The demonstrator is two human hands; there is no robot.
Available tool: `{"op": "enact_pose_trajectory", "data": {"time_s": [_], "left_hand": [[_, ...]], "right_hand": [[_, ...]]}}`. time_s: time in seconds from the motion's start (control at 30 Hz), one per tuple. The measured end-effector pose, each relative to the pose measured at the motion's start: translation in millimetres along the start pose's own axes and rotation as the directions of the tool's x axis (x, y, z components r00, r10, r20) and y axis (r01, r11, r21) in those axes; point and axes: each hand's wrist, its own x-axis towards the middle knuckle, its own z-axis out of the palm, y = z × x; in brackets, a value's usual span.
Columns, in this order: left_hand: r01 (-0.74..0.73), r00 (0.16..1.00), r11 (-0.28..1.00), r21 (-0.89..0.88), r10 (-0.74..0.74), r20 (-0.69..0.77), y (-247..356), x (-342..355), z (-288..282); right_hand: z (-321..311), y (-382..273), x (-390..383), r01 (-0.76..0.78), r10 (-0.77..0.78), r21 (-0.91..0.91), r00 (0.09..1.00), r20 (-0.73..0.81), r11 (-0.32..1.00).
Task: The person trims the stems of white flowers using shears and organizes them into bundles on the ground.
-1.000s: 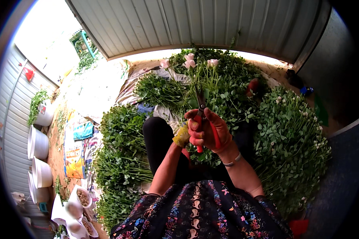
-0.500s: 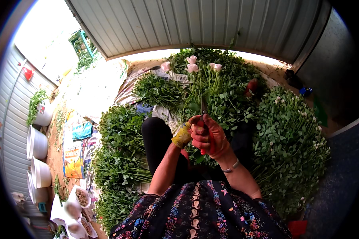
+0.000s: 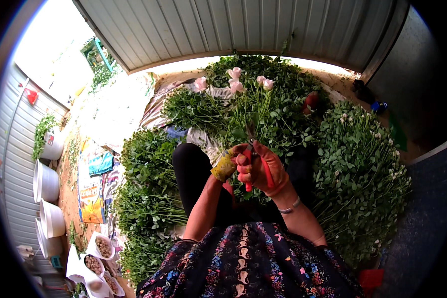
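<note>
My left hand (image 3: 225,165), in a stained yellow glove, is closed around the lower stems of several pale pink roses (image 3: 237,86). Their blooms point away from me, above the leafy stems beyond. Close beside it, my right hand (image 3: 273,175) wears an orange-red glove and grips red-handled pruning shears (image 3: 251,131). The blades point up and away, next to the rose stems. The shears' two handles stand apart, and my right fingers come against the left hand. Where the stems end between my hands is hidden.
Leafy cut stems lie heaped at left (image 3: 149,179), at right (image 3: 362,184) and beyond my hands. White buckets (image 3: 52,218) line the left wall. Paper-wrapped bundles of flower heads (image 3: 103,246) lie at lower left. A ribbed metal panel (image 3: 243,27) stands at the far side.
The shears' handles have spread apart in my right hand, whose fingers have loosened somewhat. Both hands still hold nearly the same place, and the view has shifted slightly.
</note>
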Motion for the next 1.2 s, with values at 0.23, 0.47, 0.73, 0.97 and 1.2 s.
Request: {"op": "enact_pose_trajectory", "data": {"time_s": [0.23,0.47,0.73,0.97,1.2], "left_hand": [[0.053,0.932,0.688,0.724,0.227,-0.283,0,-18,-42],[0.030,0.963,0.604,0.797,0.195,-0.184,-1,-7,-24],[-0.053,0.993,0.984,0.171,0.070,-0.098,-5,-11,-70],[-0.072,0.996,0.993,-0.094,0.076,0.038,-4,3,-13],[0.075,0.959,0.906,0.417,0.049,-0.278,2,-15,-69]], "right_hand": [[4,6,-5,-0.080,0.081,0.026,0.996,-0.031,0.996],[-20,9,-7,-0.036,0.030,0.077,0.996,0.079,0.996],[20,1,8,-0.007,-0.009,0.104,0.988,0.154,0.995],[30,-9,20,0.068,-0.095,0.221,0.989,0.117,0.973],[11,0,24,-0.010,-0.046,0.211,0.966,0.256,0.977]]}}
